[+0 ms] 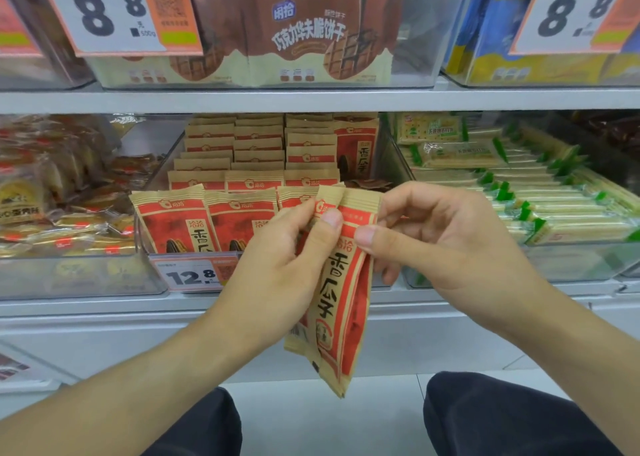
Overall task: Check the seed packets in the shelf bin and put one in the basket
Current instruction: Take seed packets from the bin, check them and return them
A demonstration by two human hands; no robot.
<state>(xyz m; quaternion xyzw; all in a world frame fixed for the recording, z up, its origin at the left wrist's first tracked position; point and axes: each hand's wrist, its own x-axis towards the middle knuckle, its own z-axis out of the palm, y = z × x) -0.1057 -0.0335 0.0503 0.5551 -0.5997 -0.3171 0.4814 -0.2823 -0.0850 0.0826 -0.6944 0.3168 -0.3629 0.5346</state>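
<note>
Left hand (277, 268) pinched upper edge of seed packets (337, 293), thumb on front face. Right hand (440, 244) pinched same top edge from other side. Packets hung in front of shelf edge (104, 305), clear of shelf bin (145, 237); apparently two held together, overlap made count uncertain. More packets stood in rows in bin behind. Price tag (194, 275) sat at bin front. Basket not in view. Judgement: checking under way; selecting one packet and placing in basket remained.

A shop: above the hands (346, 248), shelves (311, 99) carry clear bins (450, 40) packed with snack packets (256, 144), each fronted by a price tag (117, 12).
</note>
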